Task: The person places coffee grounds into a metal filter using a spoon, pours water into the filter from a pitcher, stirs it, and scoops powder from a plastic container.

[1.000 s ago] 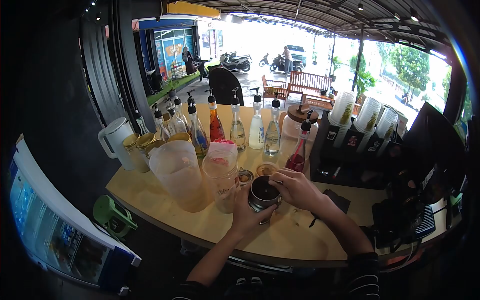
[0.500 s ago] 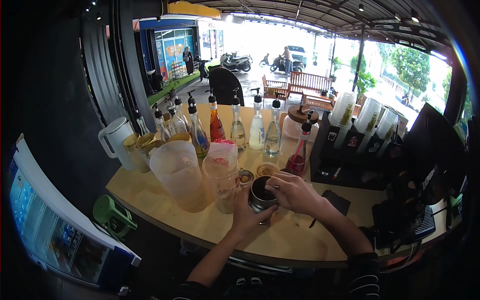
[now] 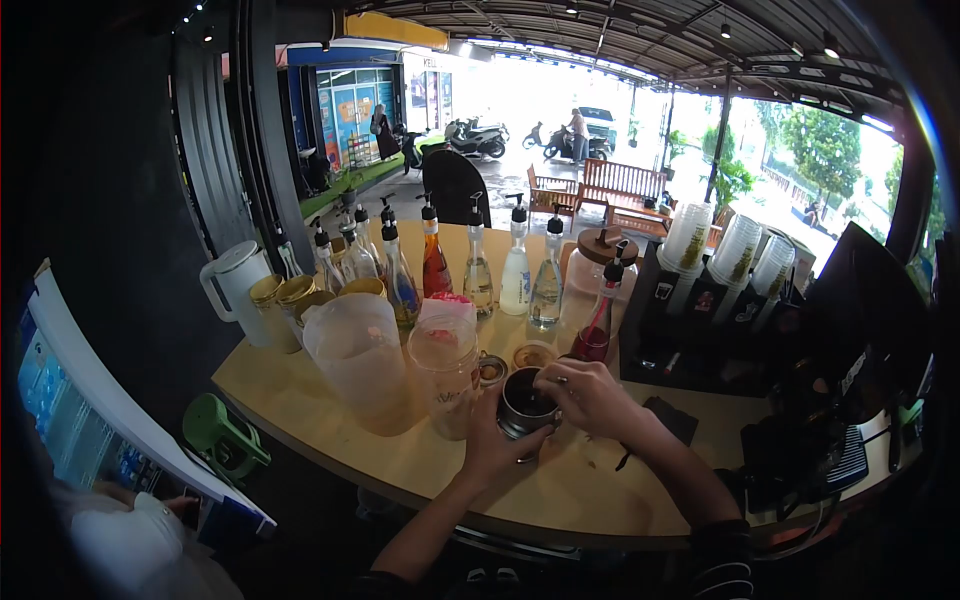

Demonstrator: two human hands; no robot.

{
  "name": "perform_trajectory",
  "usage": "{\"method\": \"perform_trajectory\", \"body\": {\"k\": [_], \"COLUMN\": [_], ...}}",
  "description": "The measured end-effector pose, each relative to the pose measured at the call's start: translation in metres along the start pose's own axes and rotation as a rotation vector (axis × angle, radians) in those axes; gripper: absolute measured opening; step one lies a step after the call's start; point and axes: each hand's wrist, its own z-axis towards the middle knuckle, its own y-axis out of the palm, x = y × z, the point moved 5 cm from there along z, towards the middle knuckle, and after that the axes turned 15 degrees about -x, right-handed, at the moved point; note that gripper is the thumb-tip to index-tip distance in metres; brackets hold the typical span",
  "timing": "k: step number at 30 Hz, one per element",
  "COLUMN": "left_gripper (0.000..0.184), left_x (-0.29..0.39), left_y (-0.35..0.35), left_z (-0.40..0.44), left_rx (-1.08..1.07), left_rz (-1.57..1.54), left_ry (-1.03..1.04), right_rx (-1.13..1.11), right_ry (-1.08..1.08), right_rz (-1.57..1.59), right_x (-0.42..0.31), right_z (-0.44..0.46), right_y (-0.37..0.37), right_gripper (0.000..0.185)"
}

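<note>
A metal cup with dark contents [image 3: 526,402] stands near the front of the wooden counter. My left hand [image 3: 497,440] is wrapped round its left side and front. Over the cup's right rim, my right hand [image 3: 585,396] has its fingers pinched together; what they hold is too small to make out. Just behind the cup lie a small round metal piece [image 3: 491,370] and a round brownish lid [image 3: 534,356]. A clear plastic jar [image 3: 445,375] is left of my left hand, beside a large frosted pitcher [image 3: 357,350].
Pump bottles [image 3: 478,270] line the counter's back, with a wooden-lidded jar [image 3: 600,270] beside them. Stacked cups [image 3: 735,250] fill a black holder at the right. A person in white [image 3: 140,545] is at the lower left, near the glass-front fridge [image 3: 90,430].
The view has tilted slightly, so the counter appears a little lower. A person in white has come into view at the lower left. My hands remain at the cup.
</note>
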Motion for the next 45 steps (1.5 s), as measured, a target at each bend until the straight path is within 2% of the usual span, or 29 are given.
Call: {"method": "perform_trajectory", "body": {"k": [3, 5, 9, 12, 14, 17, 20, 23, 25, 29, 32, 34, 35, 37, 38, 40, 41, 43, 45], "left_gripper": [0.078, 0.079, 0.079, 0.078, 0.077, 0.077, 0.076, 0.080, 0.085, 0.089, 0.093, 0.098, 0.098, 0.101, 0.101, 0.107, 0.107, 0.107, 0.109], "left_x": [-0.004, -0.005, -0.007, -0.007, -0.005, -0.002, -0.002, -0.012, -0.013, -0.002, 0.002, 0.001, 0.006, 0.011, 0.003, -0.019, -0.021, -0.022, -0.027], "left_y": [0.002, 0.002, 0.003, 0.004, 0.002, 0.001, -0.003, -0.003, -0.001, -0.005, 0.000, 0.001, -0.003, -0.005, -0.007, -0.004, -0.007, -0.007, -0.005], "left_z": [-0.001, 0.000, 0.001, -0.001, 0.002, 0.003, 0.006, 0.009, 0.013, 0.012, 0.011, 0.013, 0.015, 0.019, 0.020, 0.021, 0.021, 0.021, 0.020], "left_rx": [-0.018, -0.024, -0.047, -0.068, -0.060, -0.100, -0.128, -0.230, -0.301, -0.294, -0.192, -0.094, -0.091, -0.260, -0.262, -0.330, -0.329, -0.360, -0.350], "left_rz": [-0.028, -0.044, -0.032, -0.048, -0.063, -0.088, -0.110, -0.052, -0.191, -0.181, -0.177, 0.131, 0.130, 0.088, 0.090, -0.149, -0.145, -0.345, -0.284], "left_ry": [-0.019, -0.008, -0.031, -0.023, 0.002, -0.005, 0.027, -0.019, 0.037, 0.031, -0.038, 0.002, 0.002, -0.141, -0.138, -0.109, -0.108, -0.035, -0.001], "right_rx": [-0.022, 0.013, -0.025, 0.045, -0.033, 0.035, 0.021, 0.005, 0.008, -0.019, 0.016, -0.026, -0.066, -0.038, -0.009, -0.041, -0.077, -0.048, -0.018], "right_ry": [-0.010, 0.068, 0.008, 0.004, 0.088, -0.002, 0.016, 0.024, 0.046, -0.004, 0.040, 0.027, 0.015, 0.017, 0.020, 0.022, 0.022, 0.016, 0.013], "right_rz": [0.015, -0.010, 0.078, -0.052, 0.150, 0.018, 0.087, 0.081, 0.092, 0.035, 0.064, 0.072, 0.084, 0.067, 0.052, 0.105, 0.158, 0.127, 0.097], "right_x": [0.001, 0.008, 0.001, 0.010, 0.008, 0.009, 0.009, 0.005, 0.008, 0.004, 0.004, 0.001, 0.000, 0.007, 0.010, 0.009, 0.010, 0.011, 0.011], "right_z": [-0.001, -0.001, -0.001, -0.003, -0.006, -0.005, -0.006, -0.006, -0.006, -0.007, -0.005, -0.005, -0.005, -0.005, -0.006, -0.007, -0.007, -0.003, -0.001], "right_y": [0.001, -0.003, 0.001, 0.000, 0.000, -0.001, -0.002, -0.002, -0.003, -0.002, -0.004, -0.006, -0.005, -0.004, -0.005, -0.005, -0.004, -0.003, -0.004], "right_gripper": [0.011, 0.012, 0.012, 0.012, 0.012, 0.012, 0.011, 0.012, 0.012, 0.012, 0.013, 0.013, 0.013, 0.013, 0.014, 0.014, 0.014, 0.013, 0.013]}}
